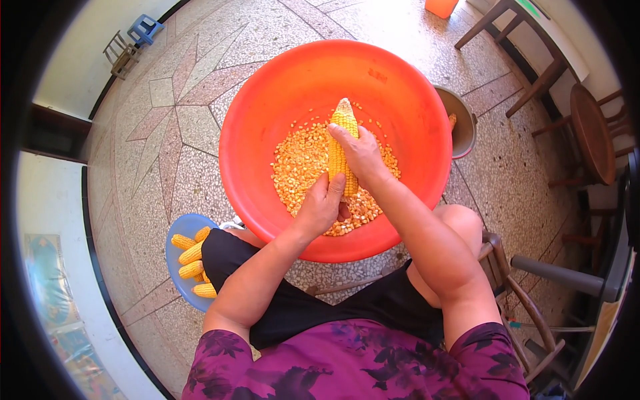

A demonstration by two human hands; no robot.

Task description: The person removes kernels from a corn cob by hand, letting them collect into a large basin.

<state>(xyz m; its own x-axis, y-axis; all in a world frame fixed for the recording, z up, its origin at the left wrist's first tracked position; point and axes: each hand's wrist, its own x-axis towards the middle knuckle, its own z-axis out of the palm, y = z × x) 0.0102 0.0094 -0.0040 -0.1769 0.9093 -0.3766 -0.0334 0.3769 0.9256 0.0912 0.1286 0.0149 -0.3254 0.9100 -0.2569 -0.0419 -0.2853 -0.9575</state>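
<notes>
Both my hands hold one ear of yellow corn [345, 120] above a large red plastic basin [240, 145]. My left hand [324, 202] grips its lower end, thumb on the kernels. Around the upper half, my right hand [362, 152] is wrapped with its thumb across the front. The ear's pale pointed tip faces away from me, and its rows of kernels look mostly full. Loose corn kernels [299, 162] cover the basin's bottom beneath my hands. Beside my left knee, a blue basin [175, 272] holds several more ears of corn [191, 254].
A metal bucket [465, 125] stands behind the red basin's right rim, with something orange inside. Wooden chair parts [500, 260] are at my right. Farther right are a round-seated chair [592, 132] and a table [545, 30]. A small chair [121, 55] and blue stool [145, 29] stand far left.
</notes>
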